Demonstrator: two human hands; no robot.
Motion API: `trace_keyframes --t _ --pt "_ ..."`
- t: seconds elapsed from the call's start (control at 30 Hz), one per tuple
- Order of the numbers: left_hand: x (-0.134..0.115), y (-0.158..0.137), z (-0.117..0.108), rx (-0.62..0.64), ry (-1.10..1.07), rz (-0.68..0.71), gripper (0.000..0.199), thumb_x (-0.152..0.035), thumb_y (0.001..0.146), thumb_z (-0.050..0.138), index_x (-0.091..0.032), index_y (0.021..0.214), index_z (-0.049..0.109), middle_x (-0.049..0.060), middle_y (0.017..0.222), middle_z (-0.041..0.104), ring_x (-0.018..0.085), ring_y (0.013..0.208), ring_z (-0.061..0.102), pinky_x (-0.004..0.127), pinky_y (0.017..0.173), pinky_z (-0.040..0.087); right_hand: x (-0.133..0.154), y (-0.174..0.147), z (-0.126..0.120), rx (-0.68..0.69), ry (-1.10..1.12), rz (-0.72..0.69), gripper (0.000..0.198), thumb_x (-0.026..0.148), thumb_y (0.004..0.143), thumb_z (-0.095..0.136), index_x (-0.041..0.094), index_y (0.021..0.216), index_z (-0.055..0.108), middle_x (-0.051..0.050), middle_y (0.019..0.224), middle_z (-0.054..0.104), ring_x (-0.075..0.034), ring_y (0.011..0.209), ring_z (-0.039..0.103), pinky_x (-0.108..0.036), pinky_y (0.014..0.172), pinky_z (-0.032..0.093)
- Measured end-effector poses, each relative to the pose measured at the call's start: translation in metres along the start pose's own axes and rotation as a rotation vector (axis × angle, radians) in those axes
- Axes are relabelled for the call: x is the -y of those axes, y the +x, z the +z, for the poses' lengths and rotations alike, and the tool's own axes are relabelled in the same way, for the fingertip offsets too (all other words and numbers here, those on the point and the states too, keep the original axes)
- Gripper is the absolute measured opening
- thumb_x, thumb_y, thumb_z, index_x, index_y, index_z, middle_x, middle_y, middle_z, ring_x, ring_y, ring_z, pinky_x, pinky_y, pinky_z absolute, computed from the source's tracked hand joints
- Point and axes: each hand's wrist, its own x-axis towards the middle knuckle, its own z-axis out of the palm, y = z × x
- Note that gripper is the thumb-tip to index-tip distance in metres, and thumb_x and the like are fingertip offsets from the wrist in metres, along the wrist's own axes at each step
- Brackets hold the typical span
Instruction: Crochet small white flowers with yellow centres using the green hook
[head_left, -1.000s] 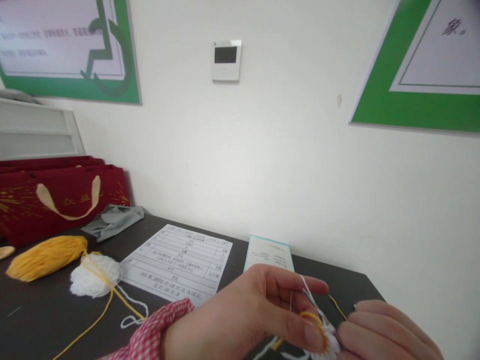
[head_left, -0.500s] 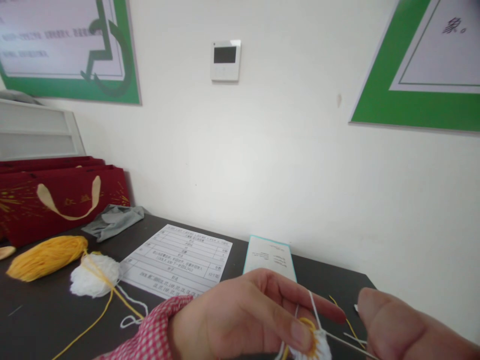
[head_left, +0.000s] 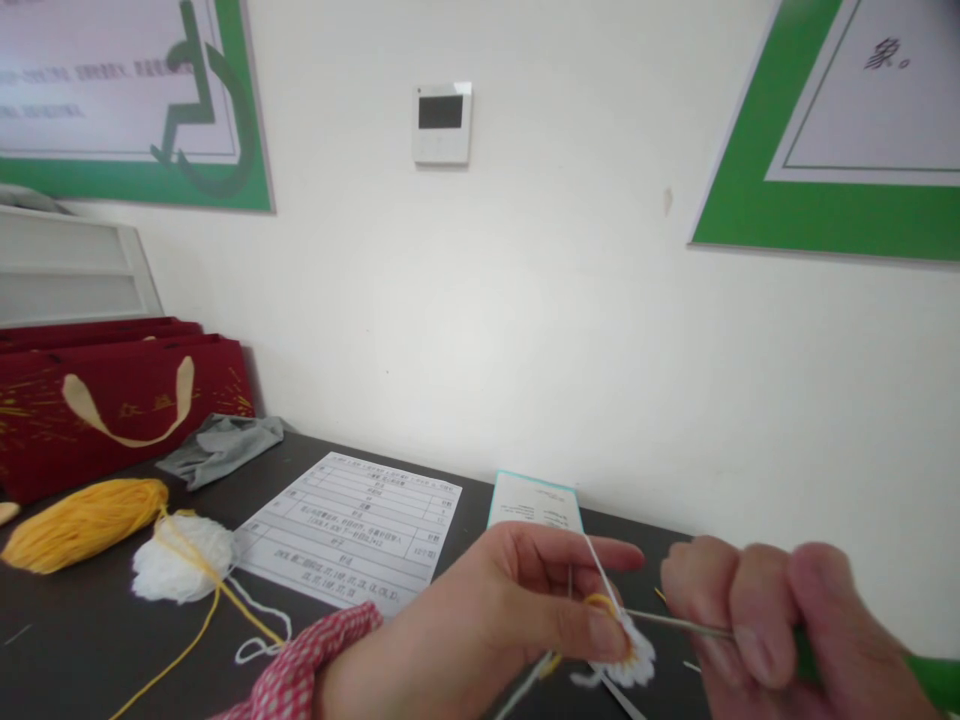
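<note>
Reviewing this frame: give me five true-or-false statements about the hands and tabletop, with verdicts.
1. The left hand pinches a white-and-yellow yarn piece. True.
2. The right hand is empty. False: it grips a thin tool.
3. The yellow skein lies beside the white ball. True.
4. The white ball is inside the red bag. False: it lies on the dark table.
5. A white strand runs from the piece to the left hand. True.

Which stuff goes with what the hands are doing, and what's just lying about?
In use: yarn piece, thin metal tool; probably also white yarn ball, yellow yarn, printed sheet.
Probably just there: red bag, grey cloth, wall screen.
</note>
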Motion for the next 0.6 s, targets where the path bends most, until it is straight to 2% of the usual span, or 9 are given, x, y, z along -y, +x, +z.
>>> trace_keyframes --t 0.07,0.13,0.27,0.43,0.6 --pt "0.003 0.001 0.003 -0.112 0.02 0.11 0.044 -0.016 0.054 0.091 -0.016 0.097 0.079 -0.002 0.069 0.066 0.007 0.062 0.058 0.022 0.066 0.042 -0.002 0.001 0.003 -0.021 -0.002 0.055 0.046 0.044 0.1 0.046 0.025 0.061 0.062 0.001 0.051 0.047 -0.014 0.05 0.048 -0.027 0.044 0.042" --pt "0.008 0.003 0.002 -0.173 0.02 0.191 0.054 -0.018 0.053 0.093 -0.016 0.105 0.076 -0.003 0.072 0.066 0.007 0.065 0.059 0.023 0.068 0.043 -0.006 0.001 0.003 -0.027 -0.031 0.062 0.046 0.047 0.098 0.048 0.024 0.061 0.063 0.001 0.056 0.05 -0.015 0.057 0.051 -0.028 0.051 0.046" --pt "0.019 0.009 -0.002 -0.139 -0.01 0.273 0.077 -0.019 0.049 0.096 -0.014 0.12 0.066 -0.006 0.069 0.064 0.007 0.062 0.057 0.024 0.066 0.044 -0.015 -0.001 0.001 -0.044 -0.037 0.103 0.047 0.049 0.098 0.048 0.023 0.062 0.062 -0.001 0.063 0.054 -0.016 0.062 0.053 -0.029 0.055 0.048" --pt "0.021 0.011 -0.002 -0.152 0.038 0.297 0.089 -0.022 0.053 0.095 -0.011 0.131 0.055 -0.006 0.071 0.062 0.008 0.065 0.059 0.025 0.067 0.047 -0.015 0.001 0.002 -0.058 -0.039 0.151 0.049 0.05 0.098 0.048 0.022 0.059 0.06 -0.001 0.064 0.053 -0.015 0.06 0.053 -0.028 0.055 0.049" --pt "0.021 0.008 0.0 -0.182 0.071 0.317 0.091 -0.022 0.057 0.093 -0.011 0.137 0.05 -0.004 0.078 0.062 0.01 0.071 0.061 0.027 0.073 0.048 -0.013 0.002 0.005 -0.046 -0.143 0.069 0.051 0.049 0.099 0.045 0.022 0.057 0.054 0.0 0.057 0.049 -0.015 0.056 0.05 -0.028 0.049 0.044"
